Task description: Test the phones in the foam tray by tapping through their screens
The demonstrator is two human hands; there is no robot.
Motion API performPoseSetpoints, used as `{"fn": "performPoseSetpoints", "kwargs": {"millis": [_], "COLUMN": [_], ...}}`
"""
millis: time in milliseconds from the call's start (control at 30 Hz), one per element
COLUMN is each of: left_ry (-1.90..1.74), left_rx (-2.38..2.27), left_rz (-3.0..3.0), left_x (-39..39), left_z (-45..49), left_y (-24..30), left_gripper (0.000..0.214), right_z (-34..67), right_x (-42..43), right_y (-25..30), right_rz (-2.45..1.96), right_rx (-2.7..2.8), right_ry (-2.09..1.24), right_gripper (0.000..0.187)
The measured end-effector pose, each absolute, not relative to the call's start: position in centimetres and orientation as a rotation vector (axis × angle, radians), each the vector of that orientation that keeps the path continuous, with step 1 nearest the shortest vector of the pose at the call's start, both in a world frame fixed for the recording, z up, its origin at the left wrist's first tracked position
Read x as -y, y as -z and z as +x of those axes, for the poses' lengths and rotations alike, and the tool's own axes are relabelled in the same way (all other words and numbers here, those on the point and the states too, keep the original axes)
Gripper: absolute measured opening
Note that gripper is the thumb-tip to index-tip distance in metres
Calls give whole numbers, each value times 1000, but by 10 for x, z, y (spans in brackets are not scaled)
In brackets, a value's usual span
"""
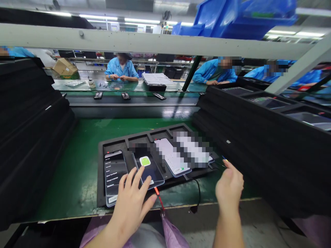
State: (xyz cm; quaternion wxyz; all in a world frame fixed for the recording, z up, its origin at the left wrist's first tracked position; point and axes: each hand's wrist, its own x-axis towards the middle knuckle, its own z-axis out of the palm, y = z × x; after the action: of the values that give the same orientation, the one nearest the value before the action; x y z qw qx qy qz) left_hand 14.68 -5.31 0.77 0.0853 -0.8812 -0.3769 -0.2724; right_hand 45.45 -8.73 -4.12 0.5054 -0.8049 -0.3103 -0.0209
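Observation:
My left hand (134, 198) lies open with fingers spread, the fingertips over a smartphone (157, 174) that shows a green-and-white icon. A red plug and cable (159, 197) run from the lower edge of that phone. To its left, a smartphone (112, 170) displays a white text menu on black. Further right is a smartphone (167, 153) with a pale, lit screen, and beyond it a phone (210, 160) that is mostly blurred out. My right hand (230, 186) is closed beside the tray, pinching a thin, colored-tipped object (225, 158) too small to name.
The phones sit in a black foam tray (100, 179) on a green bench (85, 134). Stacks of black trays (31, 137) (258, 148) rise on both sides. A black cable (199, 193) hangs over the front edge. Co-workers (121, 69) sit across a line carrying several devices (125, 95).

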Motion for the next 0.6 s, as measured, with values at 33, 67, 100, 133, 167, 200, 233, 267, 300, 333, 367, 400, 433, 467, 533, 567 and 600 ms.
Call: {"fn": "performPoseSetpoints", "kwargs": {"millis": [33,67,100,133,167,200,233,267,300,333,367,400,433,467,533,567,600], "left_ry": [816,819,826,835,849,867,889,905,917,922,922,919,919,925,960,979,991], "left_rx": [1098,1072,1047,1023,1000,979,956,932,911,896,884,876,875,877,897,920,952], "left_rz": [-2657,-2688,-2716,-2739,-2754,-2763,-2767,-2771,-2775,-2780,-2785,-2786,-2783,-2773,-2732,-2699,-2667], "left_x": [55,56,58,59,60,61,63,64,65,66,67,68,69,70,70,69,68], "left_z": [148,150,153,155,157,159,161,162,164,166,167,170,172,175,183,186,190], "left_y": [-7,-7,-7,-7,-7,-7,-7,-7,-7,-7,-7,-6,-6,-6,-5,-5,-4], "left_gripper": [33,32,32,32,32,32,32,31,31,31,31,31,32,32,34,34,34], "right_z": [471,485,497,506,513,517,519,520,520,519,517,515,512,509,504,502,501], "right_x": [86,84,81,78,74,71,69,67,67,67,69,72,75,80,90,96,102], "right_y": [47,53,59,64,68,71,73,74,74,74,73,73,73,74,78,79,81], "right_rz": [-1952,-1952,-1944,-1931,-1914,-1895,-1876,-1857,-1840,-1826,-1816,-1809,-1806,-1806,-1810,-1810,-1810], "right_rx": [667,631,610,609,612,617,624,631,637,642,646,650,652,653,657,661,666], "right_ry": [-21,-92,-177,-260,-337,-400,-449,-481,-502,-514,-522,-528,-533,-536,-537,-532,-528], "right_gripper": [88,92,94,93,90,86,83,81,80,81,81,81,81,81,79,78,76]}}
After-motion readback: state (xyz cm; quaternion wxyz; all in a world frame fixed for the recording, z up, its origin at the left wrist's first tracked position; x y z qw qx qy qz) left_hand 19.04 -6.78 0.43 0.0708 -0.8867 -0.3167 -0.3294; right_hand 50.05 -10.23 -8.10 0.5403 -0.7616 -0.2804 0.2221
